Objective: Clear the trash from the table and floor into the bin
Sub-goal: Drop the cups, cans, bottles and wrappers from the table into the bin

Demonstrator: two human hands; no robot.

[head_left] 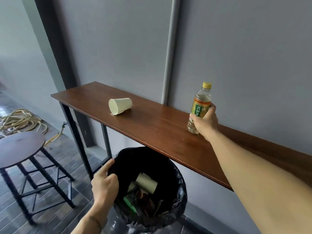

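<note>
Table (152,129): right hand (205,121) hides bottle (201,105) btm.

Single head-worn view (wide-angle) looks forward and down from above the bin (175,168), close to it, facing the wall-side table (162,130) beyond.

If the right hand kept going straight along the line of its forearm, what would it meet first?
The right hand already grips the bottle upright on the table. Beyond it, probably the grey wall, though depth is unclear.
</note>
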